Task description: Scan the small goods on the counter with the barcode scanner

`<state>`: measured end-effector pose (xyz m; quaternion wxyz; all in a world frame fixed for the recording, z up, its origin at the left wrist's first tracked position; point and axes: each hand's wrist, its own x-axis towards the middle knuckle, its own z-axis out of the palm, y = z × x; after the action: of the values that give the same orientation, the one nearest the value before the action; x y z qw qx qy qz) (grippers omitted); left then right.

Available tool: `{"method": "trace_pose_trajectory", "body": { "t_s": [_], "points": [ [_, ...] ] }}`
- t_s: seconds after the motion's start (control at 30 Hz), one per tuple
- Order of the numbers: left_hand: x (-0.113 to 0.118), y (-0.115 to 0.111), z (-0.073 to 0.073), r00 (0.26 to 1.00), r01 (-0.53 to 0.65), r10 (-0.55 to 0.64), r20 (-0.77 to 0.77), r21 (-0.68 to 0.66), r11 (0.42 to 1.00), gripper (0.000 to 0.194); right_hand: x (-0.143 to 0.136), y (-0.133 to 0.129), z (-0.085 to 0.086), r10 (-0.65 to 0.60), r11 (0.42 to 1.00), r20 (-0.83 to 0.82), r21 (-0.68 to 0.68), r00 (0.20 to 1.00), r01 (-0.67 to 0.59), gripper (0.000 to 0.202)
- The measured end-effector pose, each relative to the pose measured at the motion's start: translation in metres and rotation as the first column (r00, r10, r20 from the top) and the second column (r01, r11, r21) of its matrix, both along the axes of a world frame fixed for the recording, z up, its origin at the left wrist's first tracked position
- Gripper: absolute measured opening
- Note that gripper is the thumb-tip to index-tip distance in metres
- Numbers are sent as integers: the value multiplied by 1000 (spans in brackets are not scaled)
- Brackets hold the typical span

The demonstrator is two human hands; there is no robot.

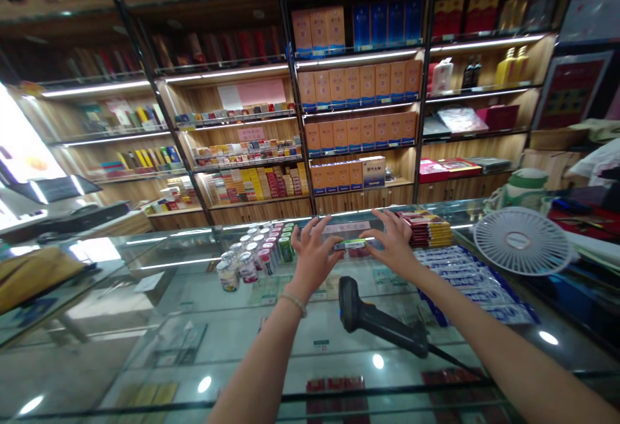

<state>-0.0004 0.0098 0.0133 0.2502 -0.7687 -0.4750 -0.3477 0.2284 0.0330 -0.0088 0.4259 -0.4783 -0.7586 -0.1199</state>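
Forearms flank scanner and open glass; left hand and right hand, grips narrow, hold pack's ends.

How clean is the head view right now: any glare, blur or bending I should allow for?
Head view: spot reflections and pale streaks on the glass counter; glaring white at the left edge; uprights of the shelving lean, suggesting wide-lens distortion; print on the small green pack between the hands too soft to read.
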Motion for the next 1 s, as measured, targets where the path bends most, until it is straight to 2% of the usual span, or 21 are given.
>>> {"method": "trace_pose_trajectory", "body": {
  "t_s": [0.13, 0.27, 0.47, 0.6, 0.77, 0.9, 1.0],
  "points": [
    [-5, 1, -2, 1000, -10, 10, 26, 2, 1000, 19, -5, -3, 12, 18, 999, 113, -33, 993, -14, 21],
    [-9, 3, -3, 999, -20, 20, 50, -2, 1000, 20, -10, -6, 24, -18, 1000, 246, -18, 969, 23, 23],
    [-11, 4, -6, 997, -30, 30, 71, -5, 1000, 19, -12, -34, 36, -96, 994, 303, -18, 948, 106, 43],
    [-12, 5, -7, 997, -29, 28, 70, 12, 999, 19, -14, -71, 29, -89, 991, 322, -66, 943, 116, 49],
    [-13, 7, -10, 997, -7, 4, 78, 36, 999, 21, -19, -112, 15, -11, 973, 366, -210, 930, 94, 66],
    [-13, 9, -12, 996, -1, -4, 90, 56, 998, 22, -24, -131, 6, 4, 937, 385, -323, 923, 130, 74],
    [-13, 9, -12, 996, -3, -2, 92, 60, 998, 22, -29, -137, -4, 10, 917, 368, -374, 930, 139, 68]
  ]
}}
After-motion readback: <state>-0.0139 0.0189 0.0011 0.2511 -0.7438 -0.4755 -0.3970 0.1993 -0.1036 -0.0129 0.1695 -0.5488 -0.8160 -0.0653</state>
